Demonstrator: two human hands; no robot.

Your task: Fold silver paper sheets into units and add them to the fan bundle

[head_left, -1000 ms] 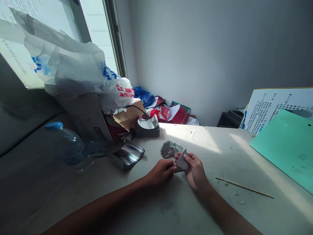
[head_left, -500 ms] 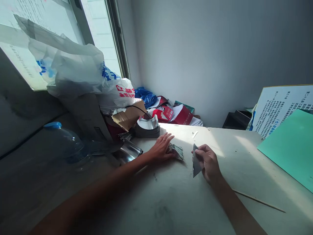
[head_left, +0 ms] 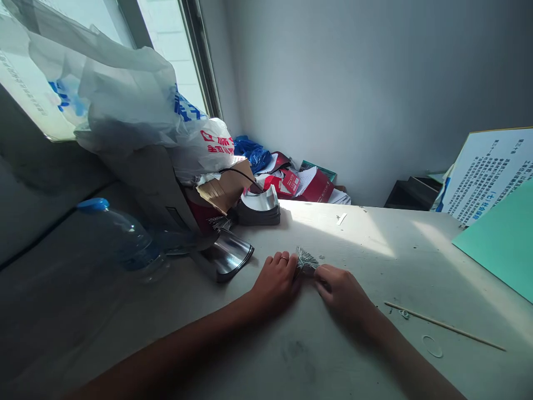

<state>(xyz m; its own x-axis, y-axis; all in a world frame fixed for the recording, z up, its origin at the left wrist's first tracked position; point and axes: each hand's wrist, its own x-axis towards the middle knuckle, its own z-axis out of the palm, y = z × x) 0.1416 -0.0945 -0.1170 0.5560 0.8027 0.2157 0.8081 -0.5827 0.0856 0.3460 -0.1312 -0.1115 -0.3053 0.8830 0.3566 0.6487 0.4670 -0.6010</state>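
Observation:
A fanned bundle of thin silvery wires (head_left: 307,258) shows between my two hands on the white table. My left hand (head_left: 277,280) is closed at the bundle's left side, its fingers together against the wires. My right hand (head_left: 342,289) pinches at the right edge of the bundle, and its fingers hide what they hold. The grey flat piece that was in my right hand cannot be made out. Left of my hands lies a stack of shiny curved metal sheets (head_left: 231,254). Another curved metal stack (head_left: 260,206) stands farther back.
A thin wooden stick (head_left: 445,326) and a pale ring (head_left: 432,346) lie at the right. A clear bottle with a blue cap (head_left: 131,239) leans at the left. Plastic bags (head_left: 129,94) and a torn cardboard box (head_left: 227,186) crowd the back left. A green sheet (head_left: 499,244) stands right.
My right hand has moved left and down to the wire bundle; the grey flat piece it held upright no longer shows. My left hand has drawn nearer and its fingers have closed.

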